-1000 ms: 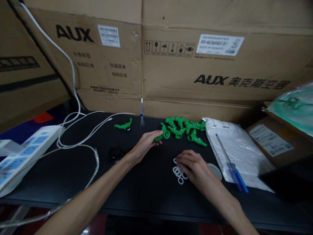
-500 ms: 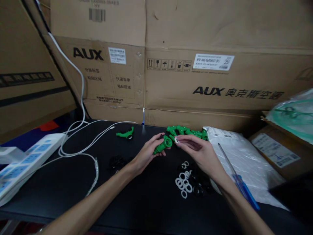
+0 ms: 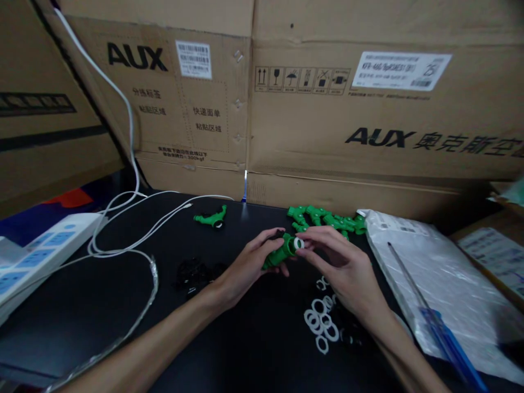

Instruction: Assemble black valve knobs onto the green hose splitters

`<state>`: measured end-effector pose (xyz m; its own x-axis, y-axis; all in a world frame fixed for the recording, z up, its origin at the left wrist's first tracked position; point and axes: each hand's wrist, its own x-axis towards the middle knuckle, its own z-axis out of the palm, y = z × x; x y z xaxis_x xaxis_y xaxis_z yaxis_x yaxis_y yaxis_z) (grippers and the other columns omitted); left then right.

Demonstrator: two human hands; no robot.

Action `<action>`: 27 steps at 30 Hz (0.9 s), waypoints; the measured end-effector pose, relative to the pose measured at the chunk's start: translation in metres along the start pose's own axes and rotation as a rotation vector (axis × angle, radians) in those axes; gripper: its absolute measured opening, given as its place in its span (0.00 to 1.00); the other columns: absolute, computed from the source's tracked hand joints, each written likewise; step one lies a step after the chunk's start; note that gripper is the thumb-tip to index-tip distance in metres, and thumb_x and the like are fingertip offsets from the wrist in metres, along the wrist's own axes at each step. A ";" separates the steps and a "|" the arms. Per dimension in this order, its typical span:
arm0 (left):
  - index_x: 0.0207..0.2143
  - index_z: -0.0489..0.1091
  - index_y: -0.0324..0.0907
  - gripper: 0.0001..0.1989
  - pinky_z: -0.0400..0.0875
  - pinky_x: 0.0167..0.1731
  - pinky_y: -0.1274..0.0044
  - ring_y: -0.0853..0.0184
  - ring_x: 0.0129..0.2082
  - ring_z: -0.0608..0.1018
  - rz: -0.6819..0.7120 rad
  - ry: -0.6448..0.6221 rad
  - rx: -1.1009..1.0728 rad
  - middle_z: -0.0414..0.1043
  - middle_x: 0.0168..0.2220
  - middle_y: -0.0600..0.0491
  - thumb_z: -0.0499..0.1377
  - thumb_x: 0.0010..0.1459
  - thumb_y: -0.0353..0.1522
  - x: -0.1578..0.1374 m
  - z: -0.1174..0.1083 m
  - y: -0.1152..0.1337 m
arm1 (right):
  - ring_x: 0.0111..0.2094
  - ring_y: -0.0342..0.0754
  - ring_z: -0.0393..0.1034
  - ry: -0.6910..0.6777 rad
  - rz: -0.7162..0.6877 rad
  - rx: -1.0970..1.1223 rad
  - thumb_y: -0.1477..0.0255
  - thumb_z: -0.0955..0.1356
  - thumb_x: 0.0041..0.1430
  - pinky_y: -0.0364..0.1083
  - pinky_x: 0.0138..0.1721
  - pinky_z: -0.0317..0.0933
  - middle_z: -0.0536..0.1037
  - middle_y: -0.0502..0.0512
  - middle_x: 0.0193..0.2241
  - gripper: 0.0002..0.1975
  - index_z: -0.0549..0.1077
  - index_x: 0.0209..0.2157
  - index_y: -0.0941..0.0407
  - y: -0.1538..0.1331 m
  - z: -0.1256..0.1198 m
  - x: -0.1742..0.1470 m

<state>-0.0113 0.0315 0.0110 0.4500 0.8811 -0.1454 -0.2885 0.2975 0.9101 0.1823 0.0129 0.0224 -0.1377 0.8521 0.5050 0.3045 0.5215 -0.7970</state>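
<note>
A green plastic pipe fitting [image 3: 282,254] is gripped in my left hand [image 3: 249,262], its open end turned to the right. Between the thumb and fingers of my right hand [image 3: 341,256] is a white ring [image 3: 299,243], held at the mouth of that fitting. Whether the ring sits inside the mouth or only against it, I cannot tell. Below my right hand lies a pile of white rings [image 3: 321,322], with black parts beside it partly hidden by the wrist. More green fittings [image 3: 327,217] are heaped behind my right hand.
One green fitting [image 3: 212,218] lies alone at the back left, with small black parts [image 3: 194,275] nearer. A blue-handled screwdriver [image 3: 444,333] rests on a white plastic package [image 3: 403,273]. White cables [image 3: 135,251] and a power strip [image 3: 45,245] occupy the left. Cardboard boxes [image 3: 295,142] wall the back.
My right hand has brought the white ring leftward against the green fitting's mouth; before, they were apart. The camera view has also shifted closer and lower.
</note>
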 end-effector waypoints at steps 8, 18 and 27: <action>0.61 0.65 0.42 0.25 0.68 0.43 0.69 0.66 0.33 0.77 0.006 0.036 0.048 0.77 0.41 0.49 0.61 0.65 0.41 0.000 -0.002 -0.004 | 0.41 0.47 0.74 -0.074 -0.096 -0.152 0.77 0.73 0.62 0.48 0.43 0.70 0.77 0.53 0.42 0.12 0.79 0.46 0.52 0.000 -0.001 -0.004; 0.62 0.64 0.43 0.30 0.62 0.32 0.75 0.71 0.29 0.69 0.034 0.038 0.143 0.71 0.37 0.54 0.64 0.61 0.44 -0.001 -0.002 -0.006 | 0.38 0.45 0.74 -0.017 -0.265 -0.360 0.81 0.74 0.59 0.43 0.40 0.69 0.77 0.55 0.39 0.13 0.79 0.46 0.60 -0.001 0.003 -0.008; 0.60 0.65 0.42 0.30 0.58 0.28 0.76 0.72 0.27 0.65 0.113 0.104 0.333 0.70 0.36 0.55 0.65 0.57 0.39 -0.001 0.000 -0.005 | 0.35 0.44 0.74 -0.038 -0.126 -0.221 0.77 0.75 0.59 0.43 0.38 0.70 0.78 0.54 0.37 0.15 0.79 0.48 0.58 -0.005 0.005 -0.009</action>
<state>-0.0104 0.0294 0.0061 0.3375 0.9394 -0.0598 -0.0325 0.0751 0.9966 0.1773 0.0029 0.0198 -0.2216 0.7845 0.5792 0.4804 0.6047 -0.6352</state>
